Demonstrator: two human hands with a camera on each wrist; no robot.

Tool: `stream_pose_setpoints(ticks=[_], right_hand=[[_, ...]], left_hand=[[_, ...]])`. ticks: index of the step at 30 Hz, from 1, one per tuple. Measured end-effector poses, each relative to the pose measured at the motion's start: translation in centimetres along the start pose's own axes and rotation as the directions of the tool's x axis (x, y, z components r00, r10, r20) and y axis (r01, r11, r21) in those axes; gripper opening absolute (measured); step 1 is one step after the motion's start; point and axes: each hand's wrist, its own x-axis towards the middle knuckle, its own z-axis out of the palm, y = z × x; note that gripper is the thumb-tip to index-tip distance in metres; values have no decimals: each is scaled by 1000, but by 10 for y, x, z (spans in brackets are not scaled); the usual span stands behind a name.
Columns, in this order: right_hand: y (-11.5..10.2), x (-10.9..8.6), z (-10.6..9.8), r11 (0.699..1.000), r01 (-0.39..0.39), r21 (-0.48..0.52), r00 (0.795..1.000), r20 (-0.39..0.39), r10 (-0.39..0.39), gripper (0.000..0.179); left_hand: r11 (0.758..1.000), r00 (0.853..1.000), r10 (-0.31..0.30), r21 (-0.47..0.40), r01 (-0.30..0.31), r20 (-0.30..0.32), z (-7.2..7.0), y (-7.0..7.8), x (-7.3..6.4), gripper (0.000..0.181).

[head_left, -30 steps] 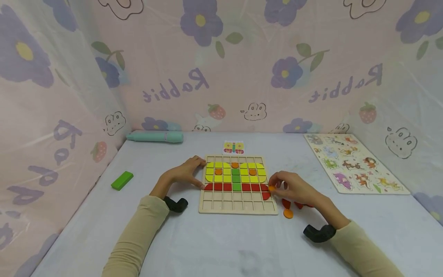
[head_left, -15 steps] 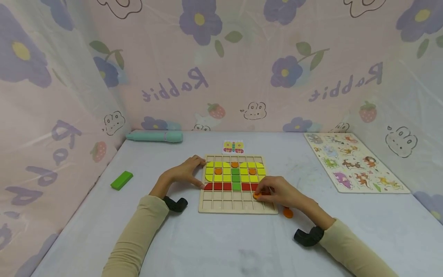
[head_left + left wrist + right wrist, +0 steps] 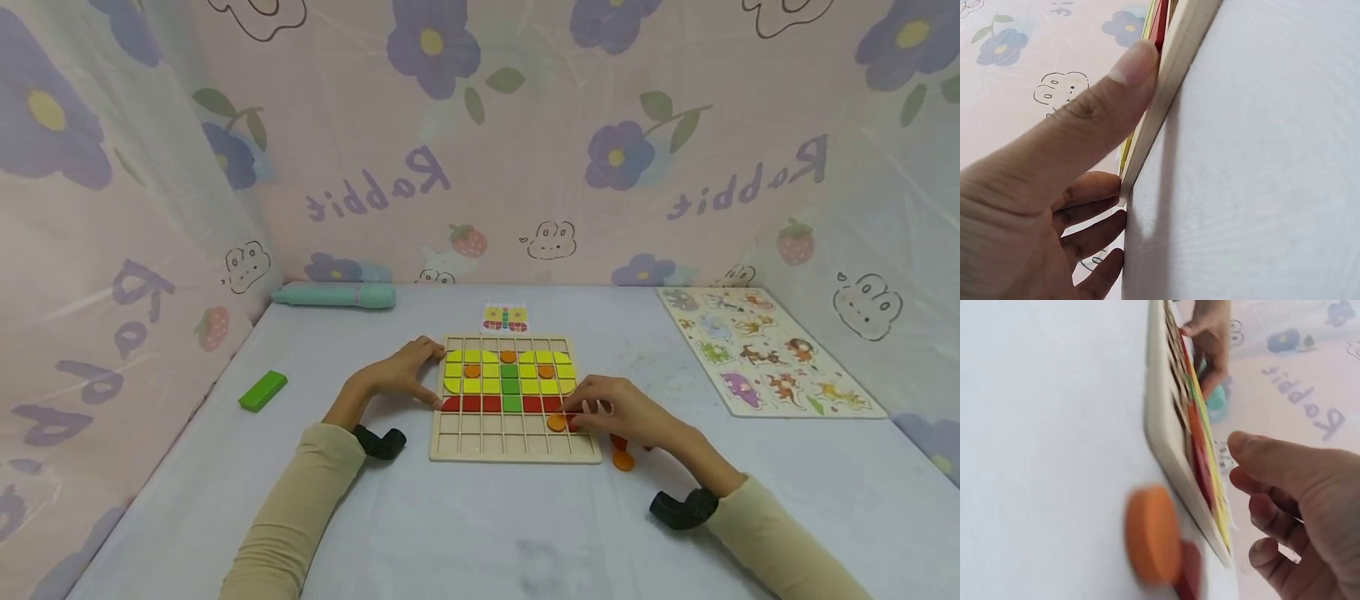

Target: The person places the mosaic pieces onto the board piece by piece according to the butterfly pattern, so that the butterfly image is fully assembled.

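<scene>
A wooden grid board (image 3: 487, 450) lies on the table, with yellow, green, red and orange pieces set in its squares. My left hand (image 3: 397, 372) rests at its left side, thumb and fingertips touching the edge; in the left wrist view the thumb (image 3: 1094, 103) lies along the wooden rim. Over the board's right edge hovers my right hand (image 3: 626, 408), its fingers loosely bent and nothing between them in the right wrist view. An orange disc (image 3: 557, 423) sits in the row below the red pieces, just left of the right fingertips, beside a partly covered red piece (image 3: 573, 422).
Another orange disc (image 3: 622, 460) and a red piece (image 3: 618, 442) lie off the board's right corner. A pattern card (image 3: 506, 318) is behind the board. Farther out are a green block (image 3: 263, 391), a teal marker-shaped tube (image 3: 337, 295) and an animal puzzle board (image 3: 772, 354).
My right hand carried an orange disc leftward onto the board, let go of it in the row below the red pieces, then drew back slightly right. The left hand stayed put.
</scene>
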Motion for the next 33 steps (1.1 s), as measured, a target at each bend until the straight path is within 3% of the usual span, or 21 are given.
stream_pose_setpoints(ticks=[6,10,17,20,24,29,33], right_hand=[[8,-23,-26,999,-1,-33,996,-84,-2,17],[13,-42,-39,998,-40,-49,995,-90,35,20],[16,-67,-46,990,-126,58,991,56,123,24],[20,-72,-44,986,-142,84,986,102,133,23],[25,-72,-37,991,-127,41,989,75,124,20],[23,-66,-30,987,-134,-85,991,13,136,19],[20,-65,-33,982,-170,-85,984,46,175,23]], left_hand=[[1000,1000,-1,-1,1,-7,1,-2,1,86],[1000,1000,-5,1,5,-7,1,-1,2,86],[1000,1000,-18,5,18,-1,0,0,1,87],[1000,1000,-16,7,16,-2,0,1,0,87],[1000,1000,-11,2,11,0,0,1,0,87],[1000,1000,-10,-2,10,3,0,1,0,87],[1000,1000,5,-5,-5,4,-2,2,-2,86]])
